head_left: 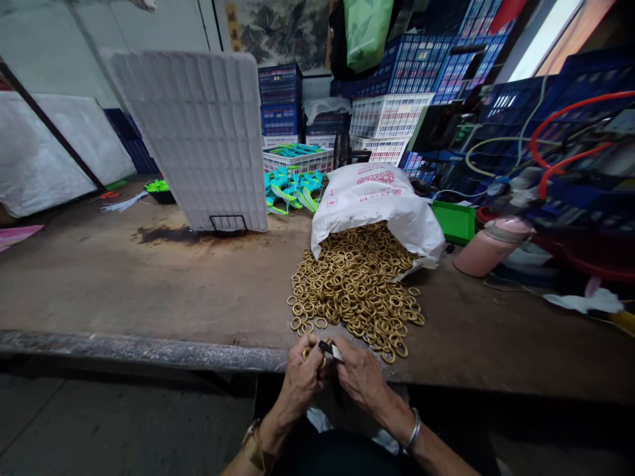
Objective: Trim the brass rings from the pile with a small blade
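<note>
Handwork at close quarters, with stock within reach

At the near edge of the tabletop (213, 297), the left hand (300, 375) pinches a golden ring (304, 355), its fingers closed around it. The right hand (366, 378) grips a small black-and-white piece (326, 347) close against the ring; whether it is a tool or a part is too small to tell. The step in hand looks like fine work on that one ring, with the two grips nearly meeting. The next move, as far as can be judged, calls for a steady left pinch and small, controlled finger motion on the right.

Just beyond the hands lies a heap of golden rings (352, 284), spilling from the open mouth of a white sack (367, 192). Loose ones near the edge could be knocked off by a careless wrist.

Farther left, a pale upright panel (198, 132) blocks part of the far side. Teal and green pieces (292, 188) lie between it and the sack. To the right are a green tray (454, 221) and a tilted pink bottle (491, 248), well apart from the hands; stacked crates (391, 125) fill the far side.
</note>
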`<action>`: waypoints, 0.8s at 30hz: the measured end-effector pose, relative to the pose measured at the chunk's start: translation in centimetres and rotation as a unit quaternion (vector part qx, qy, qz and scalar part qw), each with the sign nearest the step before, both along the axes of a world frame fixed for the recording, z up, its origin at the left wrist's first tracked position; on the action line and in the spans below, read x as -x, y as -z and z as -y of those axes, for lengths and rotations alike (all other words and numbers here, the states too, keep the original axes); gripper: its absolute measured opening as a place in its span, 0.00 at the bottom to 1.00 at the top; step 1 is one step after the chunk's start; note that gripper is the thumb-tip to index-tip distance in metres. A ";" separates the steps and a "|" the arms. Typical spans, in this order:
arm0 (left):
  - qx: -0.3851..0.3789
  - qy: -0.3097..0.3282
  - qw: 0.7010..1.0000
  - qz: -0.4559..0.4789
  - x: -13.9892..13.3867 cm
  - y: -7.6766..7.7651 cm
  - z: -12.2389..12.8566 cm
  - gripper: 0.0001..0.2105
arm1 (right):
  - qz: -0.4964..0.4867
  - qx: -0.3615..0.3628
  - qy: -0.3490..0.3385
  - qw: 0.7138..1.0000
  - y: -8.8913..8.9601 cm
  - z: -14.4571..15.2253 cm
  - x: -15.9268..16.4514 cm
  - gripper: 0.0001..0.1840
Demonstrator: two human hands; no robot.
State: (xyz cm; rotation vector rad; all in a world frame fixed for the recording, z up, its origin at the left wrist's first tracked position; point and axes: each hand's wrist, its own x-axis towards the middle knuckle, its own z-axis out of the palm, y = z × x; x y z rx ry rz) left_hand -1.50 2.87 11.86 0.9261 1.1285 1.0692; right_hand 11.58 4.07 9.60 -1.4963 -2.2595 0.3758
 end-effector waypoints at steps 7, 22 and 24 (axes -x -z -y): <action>-0.015 0.002 1.000 -0.004 -0.1 0.5 0.2 0.10 | 0.013 -0.002 0.018 1.000 0.3 0.3 0.0 0.13; -0.008 0.000 0.999 0.031 0.1 0.4 1.9 0.15 | 0.067 0.012 0.022 0.997 1.7 0.5 -0.4 0.13; -0.016 0.006 0.999 0.032 0.3 0.0 2.3 0.16 | 0.074 0.033 0.046 0.996 1.5 0.0 -1.0 0.11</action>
